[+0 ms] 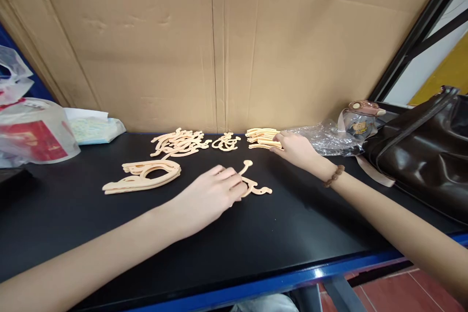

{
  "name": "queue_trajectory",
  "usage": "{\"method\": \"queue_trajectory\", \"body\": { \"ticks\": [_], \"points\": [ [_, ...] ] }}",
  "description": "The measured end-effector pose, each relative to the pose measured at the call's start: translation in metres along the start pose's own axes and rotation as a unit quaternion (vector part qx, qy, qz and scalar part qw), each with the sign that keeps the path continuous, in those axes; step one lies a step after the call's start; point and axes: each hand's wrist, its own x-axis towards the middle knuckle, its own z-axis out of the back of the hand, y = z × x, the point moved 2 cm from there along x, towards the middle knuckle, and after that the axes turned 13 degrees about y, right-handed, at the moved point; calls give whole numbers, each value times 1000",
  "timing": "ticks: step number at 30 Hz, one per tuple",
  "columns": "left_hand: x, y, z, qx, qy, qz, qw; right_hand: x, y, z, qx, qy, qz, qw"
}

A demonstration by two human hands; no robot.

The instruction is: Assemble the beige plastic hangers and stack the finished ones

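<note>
Worktop (256,243), black with a blue front edge, fills the lower frame.

Left hand (212,192), centre frame: fingers curled and pinching one loose hook piece (256,186), which lies flat on the worktop just right of the hand.

Left of centre: short stack of hanger-shaped pieces (144,175). They look put together, only a few deep, so my read is early in the batch.

Right hand (298,150), right of centre and farther back: fingers mostly straight, tips on the stack of flat strips (261,137). Can't tell if it's gripping one.

Back row, along the cardboard: big loose pile of hook parts (179,142) and a smaller pile (226,142). Both look unused, so most of the stock is left.

Right of the strips: empty clear bag (325,139), then a brown handbag (424,146) at the right edge.

Cardboard sheet (164,48) covers the upper frame.
</note>
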Motion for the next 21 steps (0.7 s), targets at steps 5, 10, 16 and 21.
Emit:
{"method": "queue_trajectory", "body": {
  "ticks": [5, 10, 16, 21],
  "points": [
    [-6, -4, -5, -41, 10, -22, 999, 10, 10, -11, -26, 15, -10, 999],
    [-8, 2, -3, -133, 18, -8, 991, 5, 16, -20, -39, 2, 7, 999],
    [-10, 13, 1, -196, -1, 32, 980, 3, 11, -28, -45, -25, 3, 999],
    [-12, 26, -3, -136, 10, 118, 984, 2, 10, -30, -40, -25, 10, 999]
  ]
}}
